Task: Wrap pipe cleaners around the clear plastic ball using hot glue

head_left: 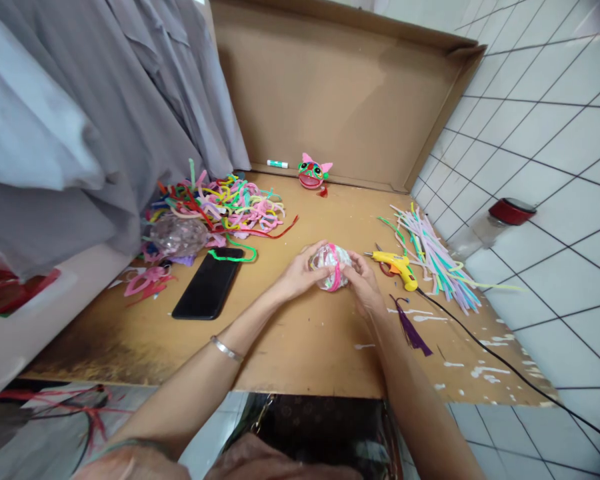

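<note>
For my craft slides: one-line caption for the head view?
Left hand and right hand grip a clear pink-wrapped ball beside a yellow glue gun.

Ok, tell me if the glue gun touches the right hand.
Apart. The head view shows bare cardboard between the glue gun and the right hand.

No legible text, label, brand, number or sign on any surface in the head view. Checked: glue stick at the cardboard backing, label too small to resolve. Yellow glue gun, no readable marking. Black phone, screen dark and blank. Red-lidded jar on the tiles, blurred, nothing readable. Painted mask figure carries pattern only, no lettering.
</note>
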